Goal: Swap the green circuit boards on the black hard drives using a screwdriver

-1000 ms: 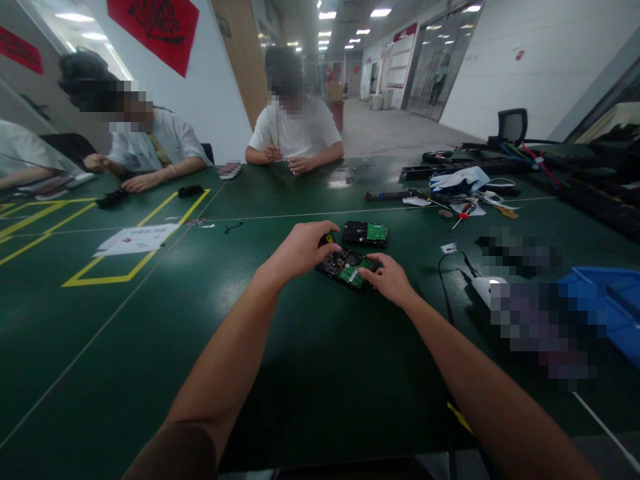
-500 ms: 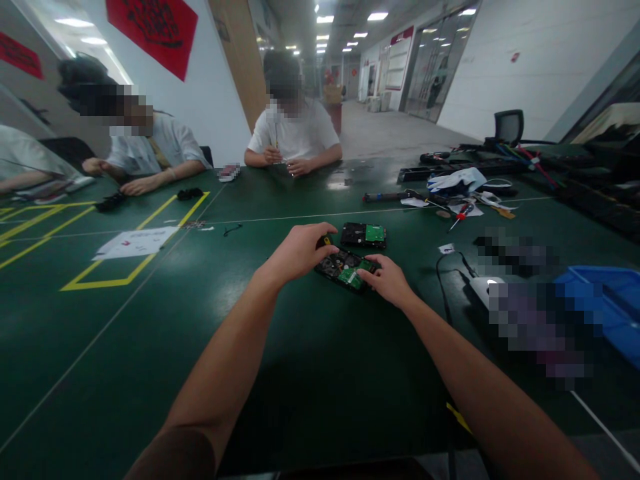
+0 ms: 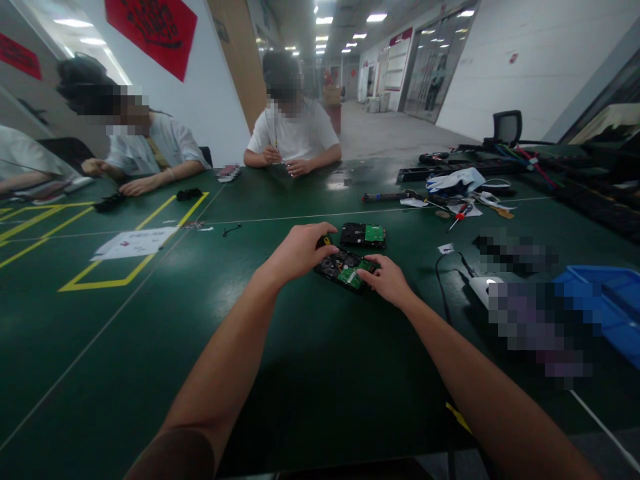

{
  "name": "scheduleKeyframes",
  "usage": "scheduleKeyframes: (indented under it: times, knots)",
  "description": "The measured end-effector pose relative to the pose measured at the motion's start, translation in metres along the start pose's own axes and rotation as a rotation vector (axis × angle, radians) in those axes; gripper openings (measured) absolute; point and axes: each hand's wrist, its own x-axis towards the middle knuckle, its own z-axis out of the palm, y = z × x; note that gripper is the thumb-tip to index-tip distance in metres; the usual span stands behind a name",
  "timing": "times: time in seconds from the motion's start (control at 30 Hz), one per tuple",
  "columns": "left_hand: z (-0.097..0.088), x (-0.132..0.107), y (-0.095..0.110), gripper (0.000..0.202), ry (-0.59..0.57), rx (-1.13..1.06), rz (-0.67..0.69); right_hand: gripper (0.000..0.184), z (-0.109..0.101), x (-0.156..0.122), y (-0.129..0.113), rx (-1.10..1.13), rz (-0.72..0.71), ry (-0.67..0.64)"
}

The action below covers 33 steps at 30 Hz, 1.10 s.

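A hard drive lies before me on the green table, its circuit board facing up. My right hand grips its right end, thumb on the board and fingers along the far edge. At its left end my left hand is curled, thumb and fingers around a small black-and-yellow object. Most of that object is hidden by the fingers, so its kind is unclear. Just beyond sits a second hard drive, board up, with neither hand on it.
Beyond the drives are a dark rod-shaped tool, a red-handled screwdriver and white gloves. A blue bin and a cable are on my right. Paper lies left. Two people sit opposite.
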Motion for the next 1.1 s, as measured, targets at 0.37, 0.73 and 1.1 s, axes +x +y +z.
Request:
scheduleKeyframes:
  times: [0.37, 0.73, 1.1]
  knots:
    - [-0.0014, -0.0012, 0.0007, 0.035, 0.006, 0.001, -0.002, 0.062, 0.0006, 0.0005, 0.0026, 0.008, -0.002, -0.010]
    - [-0.0012, -0.0007, 0.0021, 0.035, -0.002, -0.001, 0.007, 0.061, -0.0007, -0.0018, -0.0029, -0.002, 0.022, -0.011]
    - [-0.0001, 0.0001, 0.0001, 0.034, -0.005, -0.003, 0.007, 0.060, 0.0004, -0.0002, -0.0006, -0.017, 0.009, 0.009]
